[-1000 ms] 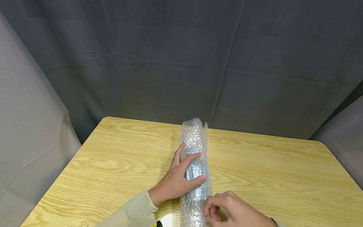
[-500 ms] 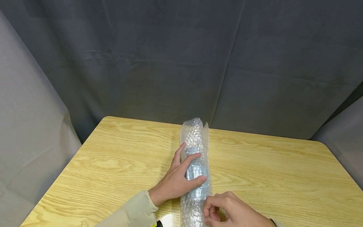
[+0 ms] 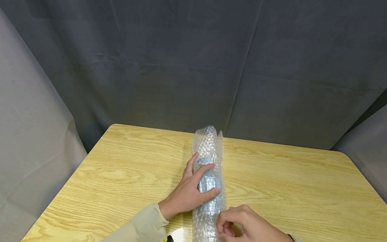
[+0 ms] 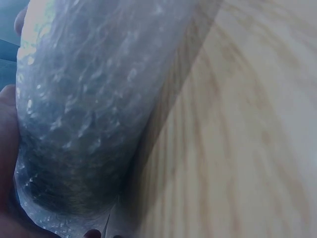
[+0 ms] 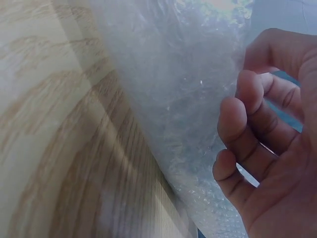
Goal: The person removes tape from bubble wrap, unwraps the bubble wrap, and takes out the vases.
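A long roll of clear bubble wrap (image 3: 208, 144) lies lengthwise on the wooden table, with a bluish-grey thing (image 3: 208, 183) showing through its layers; its kind is hidden by the wrap. My left hand (image 3: 187, 195) rests across the roll from the left, fingers spread and fairly straight, thumb laid over the top. Lower down, on the right side, my right hand (image 3: 248, 223) has its index finger bent and thumb tip at the wrap's near part, pinching it. In the right wrist view the other fingers (image 5: 233, 119) curl loosely beside the wrap (image 5: 173, 99).
The wooden table (image 3: 287, 181) has rounded far corners. A dark grey curtain (image 3: 181, 67) hangs behind it, with lighter grey cloth (image 3: 30, 117) at the left side and more at the right. A bit of black and yellow wristwear shows under the left sleeve (image 3: 142, 222).
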A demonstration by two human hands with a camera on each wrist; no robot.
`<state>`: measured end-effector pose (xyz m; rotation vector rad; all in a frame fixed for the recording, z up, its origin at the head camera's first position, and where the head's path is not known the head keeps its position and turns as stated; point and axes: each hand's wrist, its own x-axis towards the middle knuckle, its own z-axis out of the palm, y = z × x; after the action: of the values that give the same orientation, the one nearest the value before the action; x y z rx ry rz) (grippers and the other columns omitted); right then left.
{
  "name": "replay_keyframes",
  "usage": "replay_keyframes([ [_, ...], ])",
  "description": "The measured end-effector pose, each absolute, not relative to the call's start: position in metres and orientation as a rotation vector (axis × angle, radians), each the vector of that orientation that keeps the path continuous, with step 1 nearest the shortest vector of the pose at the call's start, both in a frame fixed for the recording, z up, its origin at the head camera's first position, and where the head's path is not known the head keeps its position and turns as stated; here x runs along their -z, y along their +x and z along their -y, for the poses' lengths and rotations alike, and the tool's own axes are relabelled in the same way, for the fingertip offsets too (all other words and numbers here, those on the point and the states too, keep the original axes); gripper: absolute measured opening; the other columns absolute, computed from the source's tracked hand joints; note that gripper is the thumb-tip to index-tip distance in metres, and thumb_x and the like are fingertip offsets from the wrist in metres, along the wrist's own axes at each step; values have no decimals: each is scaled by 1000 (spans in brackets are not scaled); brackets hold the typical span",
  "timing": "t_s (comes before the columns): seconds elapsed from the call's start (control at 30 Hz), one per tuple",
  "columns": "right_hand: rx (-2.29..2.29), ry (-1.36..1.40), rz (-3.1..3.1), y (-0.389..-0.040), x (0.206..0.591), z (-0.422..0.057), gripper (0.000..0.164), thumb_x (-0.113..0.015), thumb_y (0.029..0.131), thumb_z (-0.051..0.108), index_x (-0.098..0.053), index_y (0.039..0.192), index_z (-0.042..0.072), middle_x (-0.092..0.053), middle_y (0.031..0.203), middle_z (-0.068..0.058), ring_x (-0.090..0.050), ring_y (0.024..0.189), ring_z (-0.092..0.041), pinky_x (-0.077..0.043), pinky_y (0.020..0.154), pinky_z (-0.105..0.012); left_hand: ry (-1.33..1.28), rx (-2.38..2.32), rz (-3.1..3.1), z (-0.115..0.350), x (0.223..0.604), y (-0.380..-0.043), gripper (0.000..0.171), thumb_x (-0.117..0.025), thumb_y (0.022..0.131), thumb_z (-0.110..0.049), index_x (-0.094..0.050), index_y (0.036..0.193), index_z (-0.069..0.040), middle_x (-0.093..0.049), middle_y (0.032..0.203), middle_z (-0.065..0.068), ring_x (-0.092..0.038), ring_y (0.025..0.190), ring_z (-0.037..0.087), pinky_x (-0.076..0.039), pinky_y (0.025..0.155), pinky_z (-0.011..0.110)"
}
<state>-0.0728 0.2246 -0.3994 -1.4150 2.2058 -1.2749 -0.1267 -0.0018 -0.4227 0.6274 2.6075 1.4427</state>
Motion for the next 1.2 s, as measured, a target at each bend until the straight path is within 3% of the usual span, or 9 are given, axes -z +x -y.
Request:
replay_keyframes([
  [0.27,1205,-1303,-2319,-69,395,-224,9,-68,100,14,-66,98,23,-61,69,3,-45,71,15,-48,54,-13,622,-1444,-2614,2,422,-127,69,-64,91,-68,-41,153,-47,13,175,-6,-14,161,41,-41,112,69],
  [0.53,1200,-1423,-2355,-70,398,-223,11,-72,97,9,-67,99,18,-61,64,2,-44,68,17,-44,53,-5,616,-1455,-2599,2,422,-127,68,-64,92,-68,-41,153,-47,14,175,-7,-15,161,40,-42,112,68],
  [1.2,1221,-1470,-2392,-68,402,-219,9,-74,96,11,-67,97,17,-60,63,3,-42,68,18,-41,56,-2,613,-1461,-2595,2,422,-127,68,-63,92,-68,-41,153,-47,13,175,-7,-17,160,42,-42,112,68],
])
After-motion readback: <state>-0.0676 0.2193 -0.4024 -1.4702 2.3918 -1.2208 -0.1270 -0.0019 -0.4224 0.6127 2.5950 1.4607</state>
